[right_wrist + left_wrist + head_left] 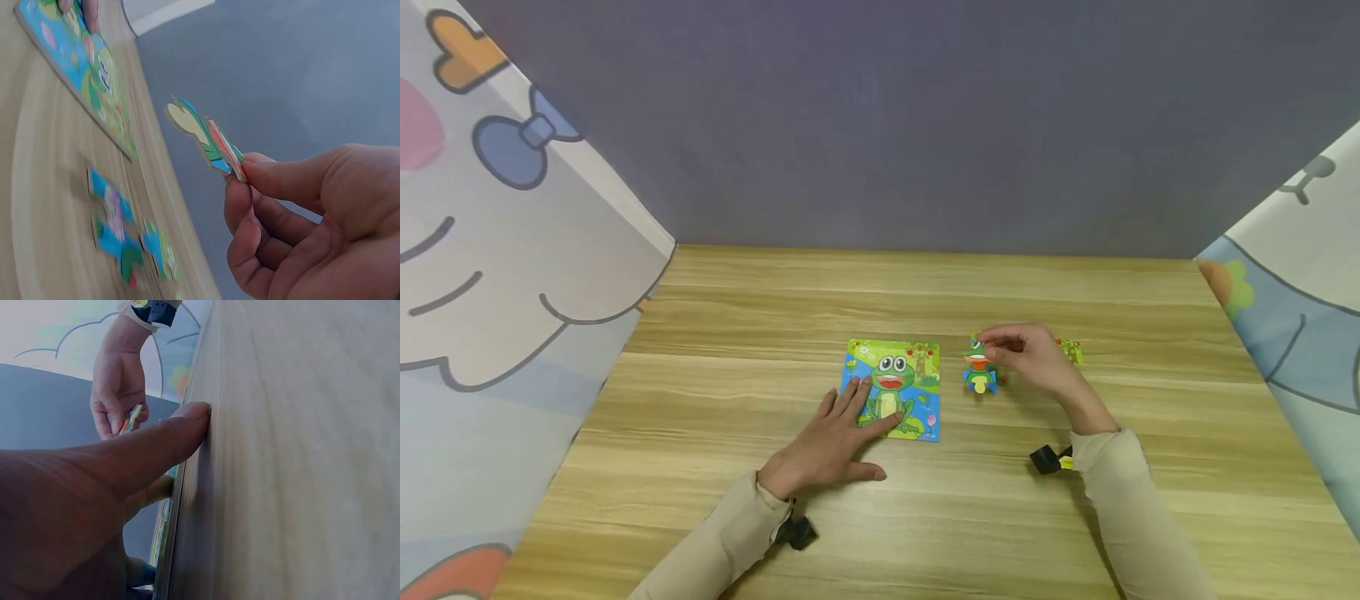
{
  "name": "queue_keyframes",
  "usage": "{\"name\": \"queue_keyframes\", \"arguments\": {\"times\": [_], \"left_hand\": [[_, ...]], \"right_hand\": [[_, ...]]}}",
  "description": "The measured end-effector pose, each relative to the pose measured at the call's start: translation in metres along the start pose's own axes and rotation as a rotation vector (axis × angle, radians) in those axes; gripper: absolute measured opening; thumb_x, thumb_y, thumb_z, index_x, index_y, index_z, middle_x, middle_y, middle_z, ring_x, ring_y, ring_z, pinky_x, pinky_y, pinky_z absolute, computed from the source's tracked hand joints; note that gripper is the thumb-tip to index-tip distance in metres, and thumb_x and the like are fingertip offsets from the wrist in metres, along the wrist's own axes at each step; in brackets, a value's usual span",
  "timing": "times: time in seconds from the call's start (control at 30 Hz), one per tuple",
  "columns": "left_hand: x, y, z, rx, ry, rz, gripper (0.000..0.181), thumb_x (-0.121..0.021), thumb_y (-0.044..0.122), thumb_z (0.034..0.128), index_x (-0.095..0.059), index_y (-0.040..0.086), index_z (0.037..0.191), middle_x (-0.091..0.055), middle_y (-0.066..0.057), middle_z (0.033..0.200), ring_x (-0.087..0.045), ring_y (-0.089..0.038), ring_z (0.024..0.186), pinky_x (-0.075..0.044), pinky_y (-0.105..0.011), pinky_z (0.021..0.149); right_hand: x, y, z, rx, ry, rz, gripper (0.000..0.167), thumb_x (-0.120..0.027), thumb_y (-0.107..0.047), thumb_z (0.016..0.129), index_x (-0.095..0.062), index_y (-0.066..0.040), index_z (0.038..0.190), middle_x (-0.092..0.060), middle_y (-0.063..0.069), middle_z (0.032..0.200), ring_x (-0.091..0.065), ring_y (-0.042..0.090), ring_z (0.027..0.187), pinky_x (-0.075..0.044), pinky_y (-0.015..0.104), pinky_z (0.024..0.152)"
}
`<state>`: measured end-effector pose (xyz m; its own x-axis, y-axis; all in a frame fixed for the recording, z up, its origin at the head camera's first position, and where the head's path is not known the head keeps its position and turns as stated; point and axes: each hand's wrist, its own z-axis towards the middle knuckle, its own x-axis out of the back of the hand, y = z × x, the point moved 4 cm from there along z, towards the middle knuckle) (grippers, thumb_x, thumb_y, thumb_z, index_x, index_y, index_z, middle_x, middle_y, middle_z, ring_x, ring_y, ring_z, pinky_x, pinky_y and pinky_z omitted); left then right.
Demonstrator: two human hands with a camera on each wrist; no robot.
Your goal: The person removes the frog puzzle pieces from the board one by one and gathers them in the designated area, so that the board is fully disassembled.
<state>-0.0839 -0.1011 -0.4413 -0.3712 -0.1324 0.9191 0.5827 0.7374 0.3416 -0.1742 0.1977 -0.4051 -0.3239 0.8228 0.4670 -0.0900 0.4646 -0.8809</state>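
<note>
A square frog-picture puzzle board lies on the table. My left hand rests on its lower left part with fingers spread, and the thumb lies on the table beside it. To the right, my right hand pinches joined puzzle pieces between thumb and fingers. They are held up above the table and show a green body, a cream belly and a red mouth. Below that hand, loose puzzle pieces with blue and pink parts lie on the table in the right wrist view, slightly blurred.
The wooden table ends at a grey panel behind. Walls with cartoon prints stand at both sides. A green puzzle piece with red dots shows partly behind my right hand.
</note>
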Motion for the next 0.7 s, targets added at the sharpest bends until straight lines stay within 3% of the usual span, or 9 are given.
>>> {"name": "queue_keyframes", "arguments": {"times": [0.3, 0.57, 0.7], "left_hand": [[0.000, 0.000, -0.001, -0.004, 0.009, 0.009, 0.077, -0.069, 0.055, 0.0878, -0.041, 0.028, 0.154, -0.009, -0.032, 0.165, -0.014, -0.050, 0.154, -0.024, -0.069, 0.117], [0.000, 0.000, 0.000, -0.008, 0.011, 0.017, 0.076, -0.069, 0.055, 0.0880, -0.041, 0.028, 0.154, -0.010, -0.032, 0.165, -0.015, -0.050, 0.153, -0.025, -0.069, 0.117], [-0.001, 0.000, 0.000, -0.009, 0.011, 0.017, 0.076, -0.069, 0.054, 0.0883, -0.041, 0.028, 0.154, -0.010, -0.032, 0.165, -0.014, -0.050, 0.154, -0.025, -0.069, 0.117]], "right_hand": [[0.022, 0.016, -0.015, -0.037, -0.001, 0.006, 0.031, -0.063, -0.008, 0.098, -0.065, 0.009, 0.124, -0.065, 0.030, 0.125, -0.066, -0.005, 0.089, -0.056, 0.020, 0.080], [0.036, 0.036, -0.027, -0.083, 0.005, -0.026, 0.030, -0.062, -0.010, 0.099, -0.066, 0.008, 0.123, -0.072, 0.017, 0.116, -0.066, -0.005, 0.088, -0.056, 0.019, 0.078], [0.039, 0.043, -0.031, -0.082, 0.004, -0.054, 0.028, -0.062, -0.009, 0.099, -0.067, 0.007, 0.122, -0.071, 0.020, 0.117, -0.064, -0.005, 0.088, -0.055, 0.018, 0.077]]}}
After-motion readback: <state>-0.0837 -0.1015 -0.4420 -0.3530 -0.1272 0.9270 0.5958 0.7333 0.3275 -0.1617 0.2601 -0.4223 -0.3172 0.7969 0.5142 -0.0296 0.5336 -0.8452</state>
